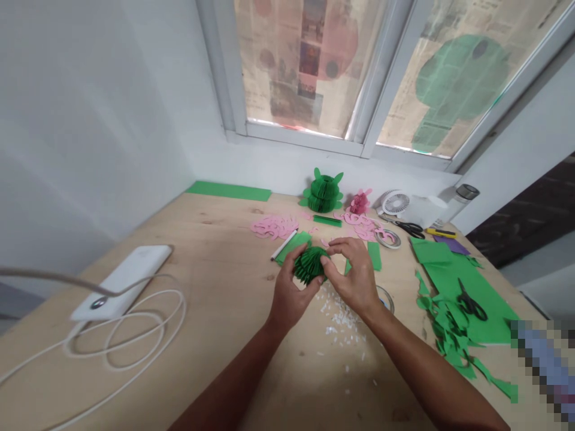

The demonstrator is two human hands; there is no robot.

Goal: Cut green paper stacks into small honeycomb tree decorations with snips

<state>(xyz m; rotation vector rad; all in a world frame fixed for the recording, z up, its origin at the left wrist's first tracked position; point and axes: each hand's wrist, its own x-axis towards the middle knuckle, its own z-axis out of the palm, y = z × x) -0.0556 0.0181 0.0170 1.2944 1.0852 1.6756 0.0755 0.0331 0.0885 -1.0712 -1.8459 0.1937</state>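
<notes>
A pleated green paper ball is held above the wooden table, between my two hands. My left hand curls round its left side and underside, thumb at the lower edge. On the other side my right hand pinches the ball's right edge with thumb and fingertips. Beneath and behind the hands lie small green paper pieces and a white pen. Tiny white paper bits are scattered just below my right hand, and a tape roll is partly hidden behind that wrist.
At the back stand a green paper figure, a pink one and a white fan. Pink scraps lie nearer. Black scissors rest on green sheets at right; a white power bank with cable lies left.
</notes>
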